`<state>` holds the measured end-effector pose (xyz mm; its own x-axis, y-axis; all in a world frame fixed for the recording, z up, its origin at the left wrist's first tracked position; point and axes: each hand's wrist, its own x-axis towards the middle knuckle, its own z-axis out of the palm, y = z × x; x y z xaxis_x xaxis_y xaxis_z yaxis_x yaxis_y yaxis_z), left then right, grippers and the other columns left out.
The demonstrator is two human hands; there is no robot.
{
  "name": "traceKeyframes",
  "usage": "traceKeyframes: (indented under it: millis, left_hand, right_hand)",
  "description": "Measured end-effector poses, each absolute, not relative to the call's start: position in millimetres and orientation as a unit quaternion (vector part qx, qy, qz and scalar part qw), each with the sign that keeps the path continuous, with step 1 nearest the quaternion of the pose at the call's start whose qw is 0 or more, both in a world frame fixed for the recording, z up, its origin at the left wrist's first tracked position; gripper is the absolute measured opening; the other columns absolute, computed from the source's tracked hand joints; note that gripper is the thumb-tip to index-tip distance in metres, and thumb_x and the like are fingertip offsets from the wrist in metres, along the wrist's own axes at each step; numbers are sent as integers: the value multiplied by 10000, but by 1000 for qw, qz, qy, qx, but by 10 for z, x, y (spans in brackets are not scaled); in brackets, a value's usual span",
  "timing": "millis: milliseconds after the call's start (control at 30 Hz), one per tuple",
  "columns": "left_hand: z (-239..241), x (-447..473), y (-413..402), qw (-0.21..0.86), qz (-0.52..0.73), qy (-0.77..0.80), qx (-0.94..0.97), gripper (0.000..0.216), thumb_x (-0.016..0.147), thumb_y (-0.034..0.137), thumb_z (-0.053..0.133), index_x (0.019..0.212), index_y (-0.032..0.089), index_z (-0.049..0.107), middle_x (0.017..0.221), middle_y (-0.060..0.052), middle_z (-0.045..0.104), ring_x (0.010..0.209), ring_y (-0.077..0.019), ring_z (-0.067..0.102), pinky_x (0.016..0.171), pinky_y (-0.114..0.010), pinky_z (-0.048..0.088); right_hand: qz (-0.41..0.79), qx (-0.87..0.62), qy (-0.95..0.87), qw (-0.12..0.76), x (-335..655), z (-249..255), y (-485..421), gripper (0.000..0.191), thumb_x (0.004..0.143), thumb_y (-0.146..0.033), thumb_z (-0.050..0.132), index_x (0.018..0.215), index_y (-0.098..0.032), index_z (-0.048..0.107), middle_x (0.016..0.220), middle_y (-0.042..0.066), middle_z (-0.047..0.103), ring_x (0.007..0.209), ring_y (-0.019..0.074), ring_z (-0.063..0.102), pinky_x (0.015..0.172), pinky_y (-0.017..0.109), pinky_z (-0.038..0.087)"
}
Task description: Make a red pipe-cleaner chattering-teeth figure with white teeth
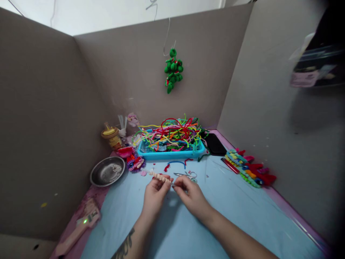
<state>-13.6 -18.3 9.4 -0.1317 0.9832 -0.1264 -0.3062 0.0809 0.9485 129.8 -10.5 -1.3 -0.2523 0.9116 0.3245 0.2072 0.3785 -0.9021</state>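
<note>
Above the blue cloth, my left hand is closed around a cream coil of fuzzy pipe cleaner, wound on a thin rod whose pale tip sticks out at upper left. My right hand pinches at the rod's other end, its fingertips close to my left ones. Whether it also grips a strand of the cream coil is too small to tell. Just beyond my hands lie small scissors and a bent blue pipe cleaner piece.
A blue tray heaped with colourful pipe cleaners stands at the back. On the left are a metal bowl and a pink glue gun with a green light. Fuzzy craft pieces and a black phone-like slab lie right.
</note>
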Motion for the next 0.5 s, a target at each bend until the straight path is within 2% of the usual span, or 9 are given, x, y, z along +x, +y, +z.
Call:
traceKeyframes:
  millis: [500]
  left_hand:
    - [94, -140, -210, 545, 589, 491, 339, 407, 620, 360, 773, 921, 125, 630, 895, -110, 718, 861, -225, 669, 727, -297, 498]
  right_hand:
    - [379, -400, -698, 458, 1291, -43, -96, 50, 808, -145, 506, 801, -195, 507, 723, -9, 572, 664, 133, 537, 618, 231, 419]
